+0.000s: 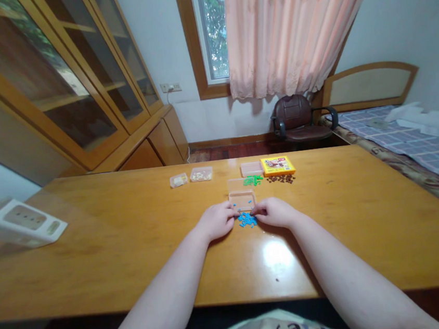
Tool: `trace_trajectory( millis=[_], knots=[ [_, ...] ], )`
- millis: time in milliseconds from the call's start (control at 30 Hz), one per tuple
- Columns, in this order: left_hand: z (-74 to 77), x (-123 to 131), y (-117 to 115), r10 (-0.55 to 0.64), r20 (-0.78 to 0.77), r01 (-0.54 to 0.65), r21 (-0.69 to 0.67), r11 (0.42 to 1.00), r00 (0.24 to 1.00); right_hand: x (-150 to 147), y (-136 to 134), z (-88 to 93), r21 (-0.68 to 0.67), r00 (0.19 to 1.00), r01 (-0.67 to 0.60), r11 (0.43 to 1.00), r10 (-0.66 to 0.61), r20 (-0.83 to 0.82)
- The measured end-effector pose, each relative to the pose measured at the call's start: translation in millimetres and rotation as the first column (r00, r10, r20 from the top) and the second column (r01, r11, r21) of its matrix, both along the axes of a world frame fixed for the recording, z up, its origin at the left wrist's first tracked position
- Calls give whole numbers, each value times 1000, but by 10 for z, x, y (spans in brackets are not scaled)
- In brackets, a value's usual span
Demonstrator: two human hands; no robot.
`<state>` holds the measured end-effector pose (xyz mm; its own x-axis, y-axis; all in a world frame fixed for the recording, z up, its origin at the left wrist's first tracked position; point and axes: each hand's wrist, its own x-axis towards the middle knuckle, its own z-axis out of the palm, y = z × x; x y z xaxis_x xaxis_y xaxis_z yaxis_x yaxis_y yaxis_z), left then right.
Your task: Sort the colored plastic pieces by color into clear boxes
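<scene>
Small blue plastic pieces (248, 220) lie in a loose pile on the wooden table, between my two hands. My left hand (219, 220) is at the pile's left, its thumb and fingertips pinched at a small blue piece near the box edge. From the right, my right hand (275, 212) reaches in with fingers closed on what looks like another small blue piece. Just beyond the pile stands an open clear plastic box (242, 204), its lid (236, 185) tipped back. A few blue pieces are inside the box. Their exact shape is too small to tell.
Green pieces (258, 180) lie behind the lid, brown pieces (281, 179) before a yellow box (277, 165). A clear case (251, 169) stands beside it. Two clear boxes (201, 174) with pale pieces sit back left. A white device (29, 220) stands at far left.
</scene>
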<state>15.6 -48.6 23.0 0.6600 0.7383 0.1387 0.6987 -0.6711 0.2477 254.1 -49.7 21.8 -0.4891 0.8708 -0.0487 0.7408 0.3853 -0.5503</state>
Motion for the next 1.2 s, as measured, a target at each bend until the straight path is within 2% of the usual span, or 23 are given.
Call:
trace_trajectory(
  millis=[233, 500, 633, 800, 867, 1033, 1200],
  knots=[
    [29, -16, -5, 24, -2, -24, 0, 1000, 1000, -8, 21, 24, 50, 997, 15, 999, -19, 78],
    [-54, 132, 15, 111, -45, -108, 72, 991, 993, -63, 12, 0, 156, 988, 1, 988, -25, 152],
    [-83, 168, 17, 99, -83, -93, 78, 993, 992, -62, 25, -8, 168, 997, 47, 985, -56, 48],
    [-89, 167, 18, 81, -107, -73, 78, 994, 991, -56, 49, -29, 192, 971, 229, 954, -209, -120],
    [-93, 169, 20, 79, -102, -72, 73, 995, 992, -59, 40, -28, 159, 977, 198, 967, -181, -117],
    [-115, 157, 35, 81, -93, -74, 77, 994, 992, -78, -17, 28, 55, 999, -1, 998, 4, -54],
    [-64, 102, 40, 73, -42, -69, 90, 994, 996, -85, -40, 74, 28, 999, -50, 998, 50, 10]
  ],
)
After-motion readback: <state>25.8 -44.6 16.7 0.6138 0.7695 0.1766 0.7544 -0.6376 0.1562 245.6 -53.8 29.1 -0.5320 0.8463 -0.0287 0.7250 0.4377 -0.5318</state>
